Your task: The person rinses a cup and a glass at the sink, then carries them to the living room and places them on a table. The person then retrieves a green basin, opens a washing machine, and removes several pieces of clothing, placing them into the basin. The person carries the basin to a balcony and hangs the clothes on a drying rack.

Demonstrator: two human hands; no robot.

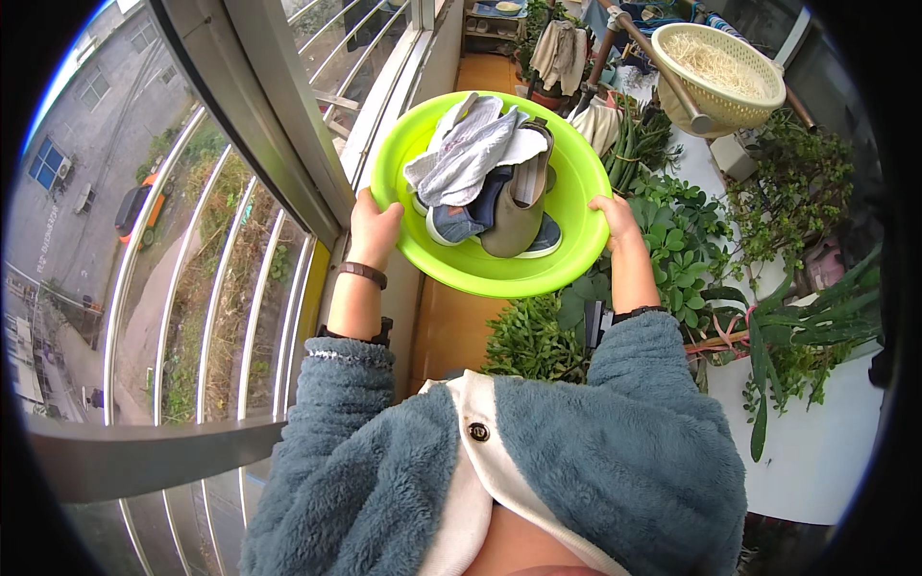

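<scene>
Both my hands hold a bright green plastic basin [497, 283] out in front of me, above the tiled floor. My left hand [374, 229] grips its left rim, thumb towards the inside. On the right rim, my right hand [616, 218] is closed, with its hidden fingers apparently under the edge. Several shoes lie in the basin: an olive-brown slip-on shoe [513, 223] leans over blue canvas shoes [455, 222] with white soles. Crumpled whitish-grey cloth pieces [464, 155] rest on top and partly cover them.
A metal-framed window [288, 108] with white bars [166, 288] runs along my left. Leafy potted plants [670, 245] crowd the right side. At the upper right, a cream perforated basket [720, 72] of pale strands sits by a brown metal pole [663, 65]. Orange tiled floor [454, 327] shows below.
</scene>
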